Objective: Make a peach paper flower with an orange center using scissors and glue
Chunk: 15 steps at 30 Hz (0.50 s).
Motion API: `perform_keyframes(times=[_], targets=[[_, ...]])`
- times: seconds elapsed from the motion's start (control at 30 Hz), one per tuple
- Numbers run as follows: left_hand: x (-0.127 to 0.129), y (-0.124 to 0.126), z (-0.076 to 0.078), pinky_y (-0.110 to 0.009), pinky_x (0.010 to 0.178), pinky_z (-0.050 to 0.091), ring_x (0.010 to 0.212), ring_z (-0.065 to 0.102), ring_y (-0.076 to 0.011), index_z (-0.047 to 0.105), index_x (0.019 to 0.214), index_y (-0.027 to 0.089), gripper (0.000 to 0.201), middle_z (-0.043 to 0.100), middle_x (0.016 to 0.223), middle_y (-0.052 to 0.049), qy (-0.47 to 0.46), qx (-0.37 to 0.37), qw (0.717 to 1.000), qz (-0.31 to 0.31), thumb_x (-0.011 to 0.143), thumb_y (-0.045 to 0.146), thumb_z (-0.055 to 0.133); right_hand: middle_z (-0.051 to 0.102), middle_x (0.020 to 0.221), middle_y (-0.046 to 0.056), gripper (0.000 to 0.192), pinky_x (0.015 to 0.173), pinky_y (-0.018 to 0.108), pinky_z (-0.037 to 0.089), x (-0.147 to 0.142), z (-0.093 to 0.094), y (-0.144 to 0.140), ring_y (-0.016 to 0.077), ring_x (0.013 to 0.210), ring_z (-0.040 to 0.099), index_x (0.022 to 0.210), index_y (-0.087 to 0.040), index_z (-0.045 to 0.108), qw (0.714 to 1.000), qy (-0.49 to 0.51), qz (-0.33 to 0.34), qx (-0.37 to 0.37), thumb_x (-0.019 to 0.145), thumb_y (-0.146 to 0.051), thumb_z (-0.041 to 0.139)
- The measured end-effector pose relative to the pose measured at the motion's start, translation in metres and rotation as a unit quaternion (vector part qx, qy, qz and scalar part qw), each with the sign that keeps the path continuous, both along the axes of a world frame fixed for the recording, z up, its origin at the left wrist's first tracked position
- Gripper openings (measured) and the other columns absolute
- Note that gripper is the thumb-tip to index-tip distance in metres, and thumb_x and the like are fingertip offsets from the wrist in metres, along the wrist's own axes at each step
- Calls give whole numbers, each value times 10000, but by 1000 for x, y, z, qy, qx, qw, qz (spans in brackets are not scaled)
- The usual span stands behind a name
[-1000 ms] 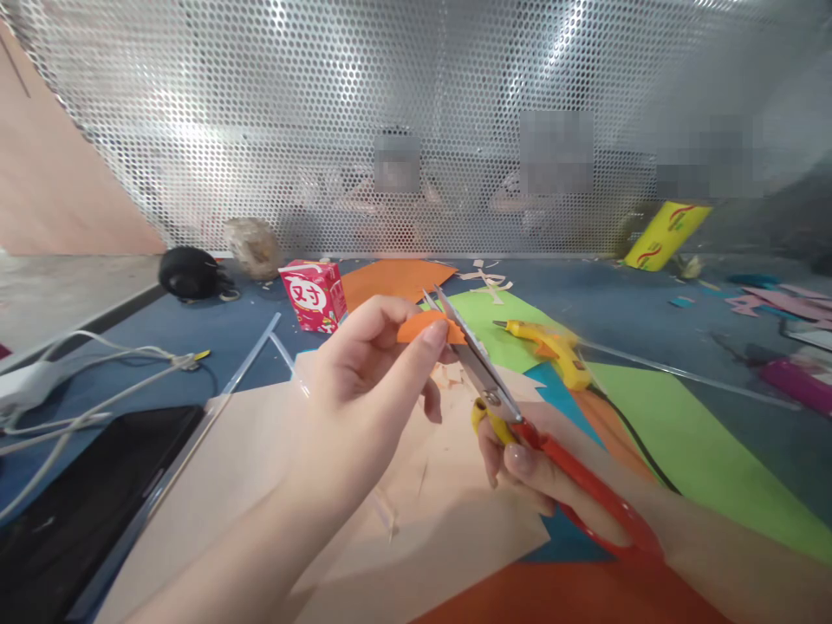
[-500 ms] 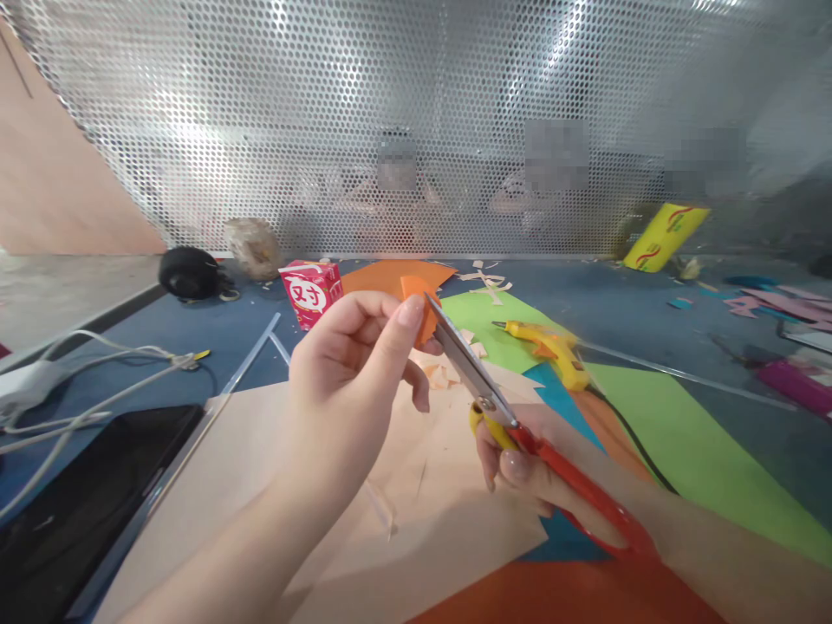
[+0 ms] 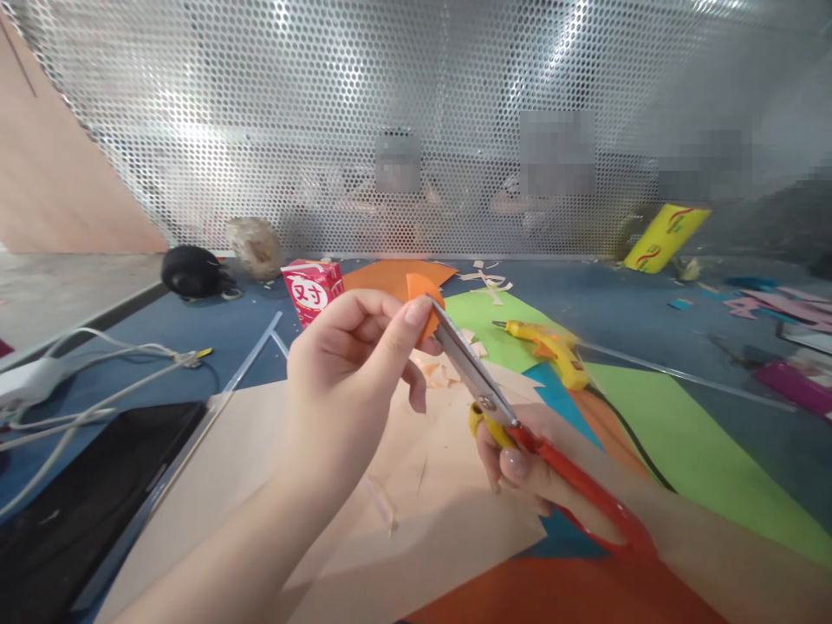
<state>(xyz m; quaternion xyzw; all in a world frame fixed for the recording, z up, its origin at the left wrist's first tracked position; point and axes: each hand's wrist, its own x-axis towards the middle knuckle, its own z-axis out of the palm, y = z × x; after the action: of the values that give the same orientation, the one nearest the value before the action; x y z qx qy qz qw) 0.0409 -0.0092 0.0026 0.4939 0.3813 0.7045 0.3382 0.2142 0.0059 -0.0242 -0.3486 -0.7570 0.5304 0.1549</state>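
A: What's on the table (image 3: 195, 334)?

B: Big paper sheets, peach (image 3: 273, 485) and green (image 3: 689, 433), a glue gun (image 3: 552, 347), a red carton (image 3: 313, 290).

A: And the hands?

B: The left hand (image 3: 344, 390) pinches a small orange piece (image 3: 421, 299) above the peach sheet. The right hand (image 3: 539, 472) grips red scissors (image 3: 520, 425).

A: What changed?

B: A second ago the blades gaped around the piece; now they've closed against its edge, and the piece is turned. A snip looks finished.
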Motion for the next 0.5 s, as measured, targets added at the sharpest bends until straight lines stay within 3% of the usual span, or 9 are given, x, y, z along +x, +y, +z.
perform_keyframes(times=[0.33, 0.5], targets=[[1, -3, 1, -159, 300, 438, 482, 569, -92, 591, 671, 195, 155, 597, 608, 21, 27, -14, 999, 10, 769, 303, 644, 475, 622, -2, 494, 508, 240, 359, -3, 2, -1, 99, 556, 425, 659, -180, 439, 999, 27, -11, -21, 731, -662, 519], [1, -3, 0, -160, 305, 448, 546, 586, -112, 597, 672, 206, 130, 610, 623, 12, 33, -4, 999, 15, 756, 284, 660, 377, 560, -36, 489, 456, 219, 299, 0, 6, -2, 78, 498, 354, 687, -171, 465, 998, 42, -3, -38, 764, -653, 493]])
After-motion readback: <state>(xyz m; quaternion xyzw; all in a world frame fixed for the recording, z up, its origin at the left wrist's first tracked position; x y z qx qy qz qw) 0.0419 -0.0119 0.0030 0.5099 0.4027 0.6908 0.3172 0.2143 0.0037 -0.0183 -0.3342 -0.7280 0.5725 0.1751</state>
